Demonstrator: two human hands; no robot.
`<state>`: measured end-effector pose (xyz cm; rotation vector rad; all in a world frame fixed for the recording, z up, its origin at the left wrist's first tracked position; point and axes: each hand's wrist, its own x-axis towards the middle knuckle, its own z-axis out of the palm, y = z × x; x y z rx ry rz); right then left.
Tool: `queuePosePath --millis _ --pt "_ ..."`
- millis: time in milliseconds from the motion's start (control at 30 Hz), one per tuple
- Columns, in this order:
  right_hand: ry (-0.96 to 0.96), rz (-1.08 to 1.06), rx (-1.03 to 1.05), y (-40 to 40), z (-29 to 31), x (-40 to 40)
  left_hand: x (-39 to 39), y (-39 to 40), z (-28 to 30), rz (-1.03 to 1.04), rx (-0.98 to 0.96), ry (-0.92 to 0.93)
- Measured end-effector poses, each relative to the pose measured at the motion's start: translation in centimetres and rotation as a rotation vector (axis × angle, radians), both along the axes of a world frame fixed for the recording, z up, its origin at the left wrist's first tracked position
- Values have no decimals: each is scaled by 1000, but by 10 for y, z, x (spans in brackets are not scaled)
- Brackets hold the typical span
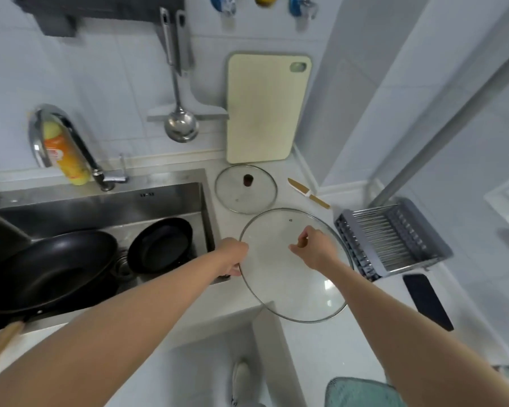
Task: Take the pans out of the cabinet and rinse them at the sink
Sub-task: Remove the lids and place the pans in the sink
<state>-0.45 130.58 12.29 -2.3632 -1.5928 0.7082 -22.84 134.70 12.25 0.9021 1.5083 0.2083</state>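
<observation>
Both hands on a large glass lid (279, 286) at centre frame, lid over the white counter (321, 348) edge, its lower rim overhanging the counter's front. Left hand (233, 257) grips the lid's left rim, fingers curled round the edge, right at the sink's right wall. Right hand (313, 248) sits above the lid's middle, fingers pinched together on something under them, likely the knob, which is hidden by the hand. Whether the lid is resting on the counter or lifted, cannot tell. Steel sink (171, 198) at left of frame holds two black pans: big wok-like pan (50, 271) at lower left, tilted, wooden handle (0, 345) sticking out toward the bottom-left corner; smaller frying pan (159, 245) to its right, leaning against the sink's right side. Drain (124, 267) visible between them. Faucet (68, 139) arches at upper left, orange dish-soap bottle (65, 154) just behind it. Smaller glass lid (246, 189) with dark knob lies flat on the counter just above the large lid, close to it. Cream cutting board (265, 110) stands against the tiled wall above that. Ladle (180, 124) and a squeegee (188, 113) hang on the wall at upper centre. Small knife (307, 193) lies right of the smaller lid. Metal dish rack (394, 239) at right of frame, dark phone (426, 301) on the counter below it.
</observation>
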Motion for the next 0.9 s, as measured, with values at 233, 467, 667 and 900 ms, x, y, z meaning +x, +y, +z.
queuePosePath --millis 233,467,667,900 --pt "35 13 -101 21 -41 38 38 20 -32 -39 -60 106" --pt "2 36 -158 30 -72 55 59 19 -47 -99 -94 98" --pt "-63 74 -221 36 -71 54 47 15 -42 -145 -97 75" --pt "-140 247 -69 88 -7 -42 -58 17 19 -367 262 307"
